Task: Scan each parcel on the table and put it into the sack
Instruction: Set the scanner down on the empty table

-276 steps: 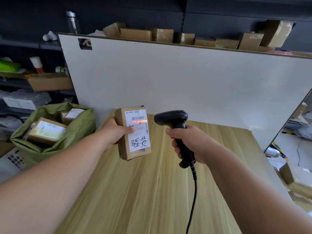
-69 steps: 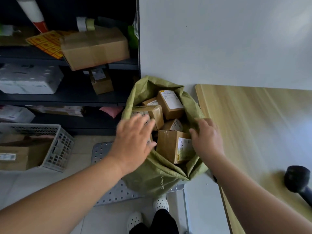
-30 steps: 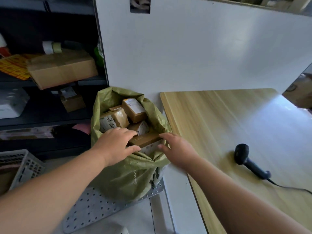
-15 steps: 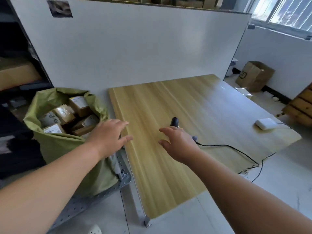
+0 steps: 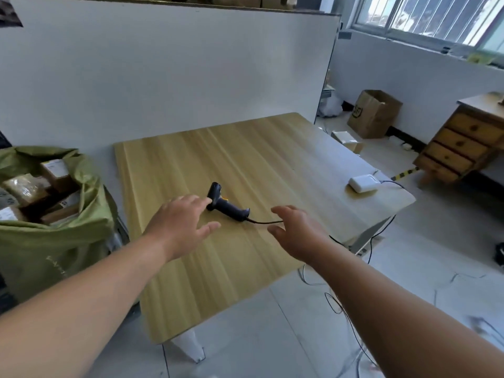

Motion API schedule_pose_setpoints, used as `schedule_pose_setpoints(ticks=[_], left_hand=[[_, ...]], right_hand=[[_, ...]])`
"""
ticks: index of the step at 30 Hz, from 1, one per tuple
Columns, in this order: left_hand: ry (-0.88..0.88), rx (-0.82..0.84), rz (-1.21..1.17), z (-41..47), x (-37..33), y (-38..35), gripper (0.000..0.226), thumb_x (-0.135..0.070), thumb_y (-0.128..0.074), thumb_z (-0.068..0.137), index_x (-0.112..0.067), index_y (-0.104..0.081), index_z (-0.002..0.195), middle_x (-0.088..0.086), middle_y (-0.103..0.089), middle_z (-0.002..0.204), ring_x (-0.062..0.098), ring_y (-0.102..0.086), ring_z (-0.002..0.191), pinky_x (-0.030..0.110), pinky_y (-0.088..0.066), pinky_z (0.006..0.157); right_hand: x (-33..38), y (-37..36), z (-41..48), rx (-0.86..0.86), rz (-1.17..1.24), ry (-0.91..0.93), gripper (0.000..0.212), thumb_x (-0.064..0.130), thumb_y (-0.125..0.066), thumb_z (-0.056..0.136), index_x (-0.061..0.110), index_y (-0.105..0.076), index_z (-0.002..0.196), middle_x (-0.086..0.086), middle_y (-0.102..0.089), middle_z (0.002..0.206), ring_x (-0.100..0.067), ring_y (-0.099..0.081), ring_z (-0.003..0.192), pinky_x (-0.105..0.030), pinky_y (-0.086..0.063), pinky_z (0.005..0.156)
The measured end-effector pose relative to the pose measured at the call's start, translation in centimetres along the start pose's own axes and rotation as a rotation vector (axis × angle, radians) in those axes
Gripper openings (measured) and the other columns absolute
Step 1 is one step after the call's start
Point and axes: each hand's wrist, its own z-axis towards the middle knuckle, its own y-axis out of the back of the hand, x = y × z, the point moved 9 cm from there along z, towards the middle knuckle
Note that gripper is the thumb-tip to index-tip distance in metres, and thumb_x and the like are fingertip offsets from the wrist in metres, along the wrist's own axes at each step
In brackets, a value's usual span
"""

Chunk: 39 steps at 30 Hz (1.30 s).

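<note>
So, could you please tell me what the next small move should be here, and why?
Probably just draw the left hand and right hand back; both are open, holding nothing. The table bears only the scanner and a white device, with nothing left to scan, and parcels already fill the sack.

What I've got around the table (image 5: pixel 272 148)
Scanner (image 5: pixel 227 204) on its middle, small box (image 5: pixel 364 183) near its right edge, sack (image 5: pixel 54 249) of parcels (image 5: pixel 56 170) just left of it, board (image 5: pixel 177 77) behind it.
</note>
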Motion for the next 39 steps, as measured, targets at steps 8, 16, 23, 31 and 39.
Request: schedule_pose_setpoints(ticks=[8,16,23,31,39], left_hand=[[0.068,0.018,0.005,5.4,0.8,-4.3,0.060,-0.057,-0.048,0.091,-0.024,-0.041,0.140,-0.005,-0.050,0.136,0.020,-0.045,0.124,0.033,-0.034,0.101],[0.196,0.044,-0.014,11.9,4.0,-7.7,0.063,-0.056,-0.051,0.090,-0.022,-0.040,0.142,-0.003,-0.045,0.142,0.021,-0.040,0.130,0.033,-0.031,0.105],[0.265,0.075,0.030,14.3,6.4,-8.3,0.068,-0.057,-0.049,0.091,-0.020,-0.035,0.146,-0.001,-0.041,0.147,0.021,-0.034,0.136,0.035,-0.029,0.110],[0.338,0.087,0.039,16.3,7.2,-10.4,0.068,-0.056,-0.048,0.091,-0.022,-0.033,0.147,-0.002,-0.038,0.148,0.021,-0.033,0.135,0.034,-0.026,0.110],[0.329,0.094,0.027,21.6,4.2,-9.3,0.070,-0.059,-0.043,0.092,-0.020,-0.030,0.148,0.000,-0.037,0.150,0.021,-0.034,0.137,0.036,-0.027,0.112]], right_hand=[[-1.4,-2.4,5.6,0.094,-0.025,0.025,0.050,0.038,-0.053,0.100,0.024,-0.041,0.146,-0.001,-0.050,0.142,-0.024,-0.050,0.127,-0.037,-0.047,0.097],[-1.5,-6.4,14.6,0.234,-0.124,0.108,0.045,0.040,-0.052,0.099,0.019,-0.047,0.139,-0.003,-0.054,0.135,-0.027,-0.052,0.122,-0.039,-0.047,0.096],[0.8,-11.8,19.6,0.268,-0.091,0.170,0.048,0.045,-0.054,0.096,0.019,-0.046,0.135,-0.005,-0.055,0.129,-0.028,-0.052,0.118,-0.035,-0.041,0.086],[-0.5,-16.4,23.1,0.288,-0.151,0.191,0.042,0.043,-0.056,0.094,0.016,-0.048,0.127,-0.005,-0.051,0.127,-0.027,-0.046,0.121,-0.036,-0.040,0.093],[-7.1,-8.9,27.4,0.212,-0.091,0.144,0.037,0.034,-0.048,0.099,0.007,-0.048,0.124,-0.011,-0.051,0.124,-0.029,-0.047,0.116,-0.032,-0.036,0.096]])
